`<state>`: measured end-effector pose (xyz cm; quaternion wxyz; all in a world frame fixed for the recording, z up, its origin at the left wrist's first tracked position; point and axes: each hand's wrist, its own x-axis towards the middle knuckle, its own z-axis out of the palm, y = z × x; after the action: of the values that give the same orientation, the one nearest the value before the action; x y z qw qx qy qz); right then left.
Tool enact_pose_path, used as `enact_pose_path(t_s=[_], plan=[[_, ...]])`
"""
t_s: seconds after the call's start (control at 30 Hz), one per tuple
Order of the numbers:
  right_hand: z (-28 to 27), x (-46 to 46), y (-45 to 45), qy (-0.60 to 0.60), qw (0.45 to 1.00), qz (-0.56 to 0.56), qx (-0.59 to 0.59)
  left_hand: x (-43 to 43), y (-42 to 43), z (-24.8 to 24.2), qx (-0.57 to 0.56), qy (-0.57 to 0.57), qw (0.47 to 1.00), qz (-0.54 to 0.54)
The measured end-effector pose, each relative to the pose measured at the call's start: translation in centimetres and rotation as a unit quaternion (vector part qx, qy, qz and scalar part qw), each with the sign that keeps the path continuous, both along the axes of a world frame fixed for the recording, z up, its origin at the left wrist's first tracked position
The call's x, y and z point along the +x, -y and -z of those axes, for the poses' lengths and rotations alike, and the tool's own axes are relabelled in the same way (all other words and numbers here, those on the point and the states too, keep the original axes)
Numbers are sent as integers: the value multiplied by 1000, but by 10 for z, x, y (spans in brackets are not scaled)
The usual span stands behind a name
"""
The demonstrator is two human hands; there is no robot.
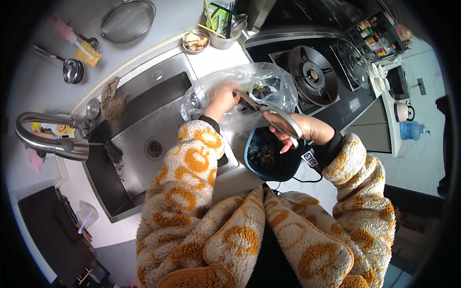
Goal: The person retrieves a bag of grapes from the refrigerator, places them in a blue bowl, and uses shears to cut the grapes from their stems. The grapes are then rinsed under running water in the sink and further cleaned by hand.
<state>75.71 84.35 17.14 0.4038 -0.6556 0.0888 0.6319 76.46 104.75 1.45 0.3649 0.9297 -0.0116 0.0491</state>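
Note:
A clear plastic bag (216,75) with dark grapes (261,90) and green stems lies on the counter between the sink and the stove. My left hand (224,98) is at the bag, its fingers bent near a dark grape; motion blur hides whether it grips one. In my right hand (284,126) is a pair of scissors (282,114) with grey handles, the blades pointing at my left fingers. Below that hand, a dark blue basin (253,168) holds more dark grapes (264,149) on stems.
To the left is a steel sink (140,126) with a curved faucet (54,144). A gas burner (312,75) and a glass lid (353,63) are at the right. A small bowl (195,50) and a utensil container (224,42) stand behind the bag.

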Motion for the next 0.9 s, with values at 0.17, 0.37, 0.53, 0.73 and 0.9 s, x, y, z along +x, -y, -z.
enact_pose_path(t_s=[0.17, 0.37, 0.53, 0.73, 0.9], plan=[[7, 8, -7, 10, 997, -12, -73, -8, -4, -11, 12, 40, 999, -21], [11, 10, -6, -43, 998, -4, -46, -20, -8, -22, 28, 51, 998, -38], [17, 4, -10, -35, 999, 22, -27, -25, 0, -30, 44, 83, 994, -47], [26, -7, -8, 25, 999, 43, -14, -35, 6, -43, 14, 123, 990, -65], [13, -23, 12, 139, 981, 117, 68, -60, 5, -91, -85, 123, 987, -51]])
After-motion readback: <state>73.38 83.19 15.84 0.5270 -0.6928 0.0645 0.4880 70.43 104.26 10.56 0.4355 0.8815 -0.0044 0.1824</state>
